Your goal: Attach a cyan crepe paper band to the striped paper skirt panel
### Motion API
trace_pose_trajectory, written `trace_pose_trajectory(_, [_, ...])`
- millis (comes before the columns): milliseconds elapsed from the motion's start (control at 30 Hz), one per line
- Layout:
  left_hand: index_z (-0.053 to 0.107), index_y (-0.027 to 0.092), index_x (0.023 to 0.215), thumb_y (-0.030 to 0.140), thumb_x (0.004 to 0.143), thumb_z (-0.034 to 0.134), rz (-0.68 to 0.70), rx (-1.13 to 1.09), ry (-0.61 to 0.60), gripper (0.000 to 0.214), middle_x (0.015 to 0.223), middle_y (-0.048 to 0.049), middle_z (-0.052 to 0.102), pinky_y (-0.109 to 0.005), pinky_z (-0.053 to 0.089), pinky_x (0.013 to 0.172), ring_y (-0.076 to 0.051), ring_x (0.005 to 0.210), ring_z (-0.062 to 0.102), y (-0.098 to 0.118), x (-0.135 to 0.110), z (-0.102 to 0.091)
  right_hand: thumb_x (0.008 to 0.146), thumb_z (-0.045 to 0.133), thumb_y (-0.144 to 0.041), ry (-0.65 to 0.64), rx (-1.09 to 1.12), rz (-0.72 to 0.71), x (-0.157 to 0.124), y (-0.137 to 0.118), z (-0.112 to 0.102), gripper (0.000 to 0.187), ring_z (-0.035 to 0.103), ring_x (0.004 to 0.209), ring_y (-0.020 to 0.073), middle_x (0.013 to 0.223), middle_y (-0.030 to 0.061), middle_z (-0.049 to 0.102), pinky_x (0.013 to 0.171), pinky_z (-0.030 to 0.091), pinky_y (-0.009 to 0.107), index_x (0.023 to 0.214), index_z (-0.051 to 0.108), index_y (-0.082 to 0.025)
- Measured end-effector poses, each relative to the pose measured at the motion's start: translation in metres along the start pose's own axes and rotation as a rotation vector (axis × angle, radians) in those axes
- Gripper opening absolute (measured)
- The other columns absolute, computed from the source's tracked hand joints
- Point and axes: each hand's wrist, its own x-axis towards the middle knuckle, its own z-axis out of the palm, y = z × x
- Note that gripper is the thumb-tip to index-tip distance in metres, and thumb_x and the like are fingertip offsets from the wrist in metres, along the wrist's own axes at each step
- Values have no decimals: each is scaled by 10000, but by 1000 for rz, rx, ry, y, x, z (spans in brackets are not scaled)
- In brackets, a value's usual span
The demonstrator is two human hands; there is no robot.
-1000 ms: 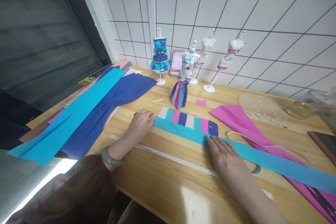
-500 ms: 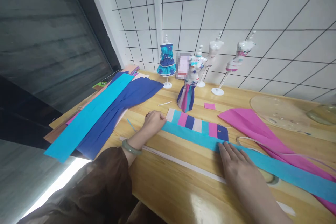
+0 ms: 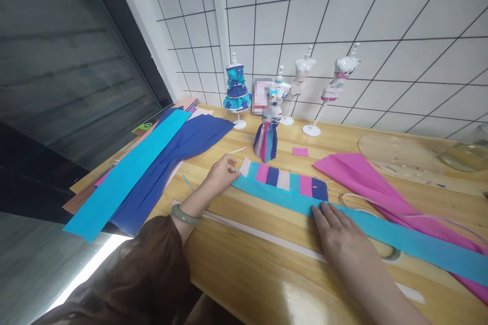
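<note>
A long turquoise strip [image 3: 270, 198], which looks like crepe paper, stretches across the table and off to the right. At its left end my left hand [image 3: 225, 168] is closed, fingers curled and pinching the corner. My right hand [image 3: 337, 226] rests flat on the strip further right, fingers stretched out. Just behind the strip lies a striped band [image 3: 284, 179] of pale pink, turquoise, pink and navy pieces, its lower edge against or under the turquoise strip.
Small dress forms stand behind, one in a blue ruffled dress [image 3: 238, 89], another in a striped skirt [image 3: 266, 141]. Pink material [image 3: 358, 172] and a clear tray [image 3: 400, 157] lie right. Navy material [image 3: 186, 142] and a turquoise sheet [image 3: 125, 177] lie left. A tape roll [image 3: 392, 253] is partly covered.
My left hand has turned slightly and its thumb and index finger have lifted a little at the strip's end. My right hand still presses on the strip. The view has shifted slightly.
</note>
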Motion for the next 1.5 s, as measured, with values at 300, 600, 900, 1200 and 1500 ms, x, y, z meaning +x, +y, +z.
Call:
trace_pose_trajectory(300, [477, 179, 1081, 255, 682, 615, -17, 26, 62, 428, 624, 44, 577, -241, 425, 619, -120, 606, 568, 4, 5, 0, 747, 435, 8, -23, 14, 2, 4, 0, -4, 391, 610, 1017, 310, 1101, 219, 647, 838, 501, 409, 1059, 663, -46])
trace_pose_trajectory(600, [410, 147, 1156, 265, 701, 634, -160, -344, 58, 521, 671, 1, 611, -247, 483, 584, -129, 590, 606, 1, 8, -4, 722, 468, 7, -1, 25, -9, 4, 2, -5, 388, 615, 999, 310, 1085, 215, 653, 821, 506, 409, 1051, 667, -42])
trace_pose_trajectory(900, [317, 130, 1356, 322, 603, 735, -121, -47, -72, 883, 617, 38, 555, -229, 377, 508, -126, 533, 528, 10, 11, 7, 716, 488, 5, -1, 31, 1, 4, 1, -4, 386, 613, 998, 314, 1088, 217, 651, 820, 507, 410, 1054, 667, -41])
trace_pose_trajectory(1200, [392, 162, 1344, 225, 676, 637, 80, 7, -84, 715, 634, 51, 464, -212, 344, 538, -92, 547, 445, 14, 5, 5, 727, 474, 5, 10, 27, -10, 5, 3, -3, 384, 614, 1005, 317, 1087, 226, 651, 804, 515, 401, 1054, 670, -41])
trace_pose_trajectory(1500, [342, 148, 1330, 209, 656, 656, 22, -342, -234, 747, 697, 24, 588, -206, 393, 532, -106, 585, 549, 54, -15, -10, 728, 487, -6, -8, 36, -5, 6, 3, -5, 380, 602, 1023, 314, 1085, 212, 654, 813, 513, 400, 1063, 663, -48])
